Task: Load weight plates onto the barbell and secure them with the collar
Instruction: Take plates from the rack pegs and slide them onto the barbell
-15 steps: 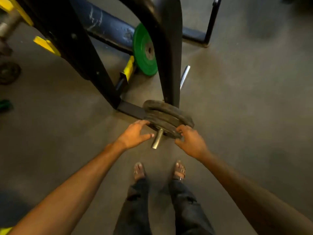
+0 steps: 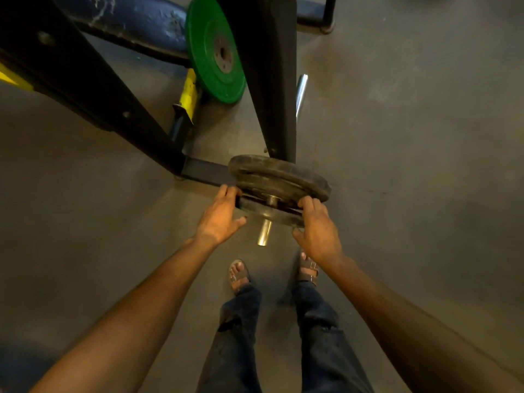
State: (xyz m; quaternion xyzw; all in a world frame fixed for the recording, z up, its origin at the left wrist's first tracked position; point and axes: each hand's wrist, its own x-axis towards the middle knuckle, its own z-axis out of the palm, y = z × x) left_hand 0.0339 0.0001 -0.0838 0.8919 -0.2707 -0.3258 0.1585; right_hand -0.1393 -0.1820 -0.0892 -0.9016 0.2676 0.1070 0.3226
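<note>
Black weight plates (image 2: 280, 173) hang stacked on a steel peg (image 2: 264, 232) at the foot of a black rack. The nearest plate (image 2: 272, 214) sits a little apart from the others, with a gap showing the peg. My left hand (image 2: 222, 215) grips its left rim and my right hand (image 2: 317, 226) grips its right rim. The peg's bare end sticks out toward me between my hands. No barbell or collar is in view.
The black rack upright (image 2: 272, 80) rises just behind the plates, and a slanted black beam (image 2: 93, 89) runs to the left. A green plate (image 2: 215, 49) leans behind the rack. A second steel peg (image 2: 301, 92) juts right of the upright. My sandalled feet (image 2: 239, 275) stand on grey floor.
Both hands have closed onto the rim of the nearest plate, and it has slid toward me, opening a gap from the stack. The view has moved closer.
</note>
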